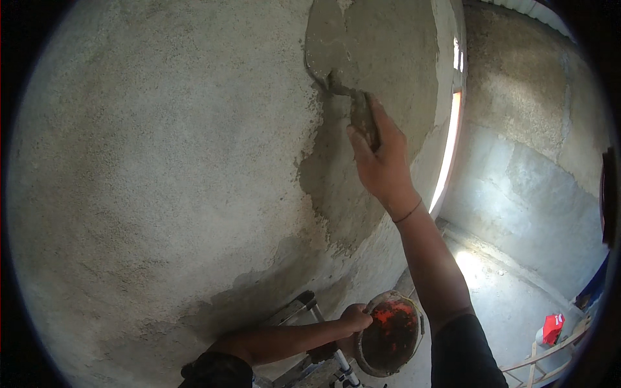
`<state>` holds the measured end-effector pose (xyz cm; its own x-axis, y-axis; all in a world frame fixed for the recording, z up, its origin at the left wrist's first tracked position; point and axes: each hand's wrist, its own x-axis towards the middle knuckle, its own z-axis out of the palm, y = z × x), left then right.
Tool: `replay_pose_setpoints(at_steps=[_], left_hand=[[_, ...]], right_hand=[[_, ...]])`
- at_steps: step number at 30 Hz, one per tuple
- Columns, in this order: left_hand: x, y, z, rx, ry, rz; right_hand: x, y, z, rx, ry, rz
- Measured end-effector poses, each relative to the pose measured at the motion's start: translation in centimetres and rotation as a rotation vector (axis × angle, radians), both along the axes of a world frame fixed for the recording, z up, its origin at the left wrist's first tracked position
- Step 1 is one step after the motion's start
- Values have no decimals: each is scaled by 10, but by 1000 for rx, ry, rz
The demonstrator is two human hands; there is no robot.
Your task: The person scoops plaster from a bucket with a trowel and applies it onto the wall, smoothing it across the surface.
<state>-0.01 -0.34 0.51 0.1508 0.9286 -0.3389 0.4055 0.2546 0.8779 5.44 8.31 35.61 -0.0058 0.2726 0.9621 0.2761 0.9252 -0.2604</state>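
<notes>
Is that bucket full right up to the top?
The bucket is not full: its orange inside shows below the rim, smeared with grey mud. How much lies at the bottom, I cannot tell.

At the near side, in the middle, stands a silver ladder (346,366) with black fittings. To the right, a narrow bright opening (449,147) runs along before a bare grey block wall (517,165), patched brown toward its far end, under a strip of pale corrugated sheet (532,9). Bright light falls on the grey floor (501,291). At the near right, a red and white bag (553,328) sits beside pale wooden strips (533,367); the dark blue thing (591,284) beyond is perhaps cloth, too shadowed to tell.
</notes>
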Motion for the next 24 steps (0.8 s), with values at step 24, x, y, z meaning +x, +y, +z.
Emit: replay_pose_setpoints(at_steps=[24], left_hand=[[1, -2, 3, 31, -53, 5]], right_hand=[[20, -14, -19, -286, -18, 117]])
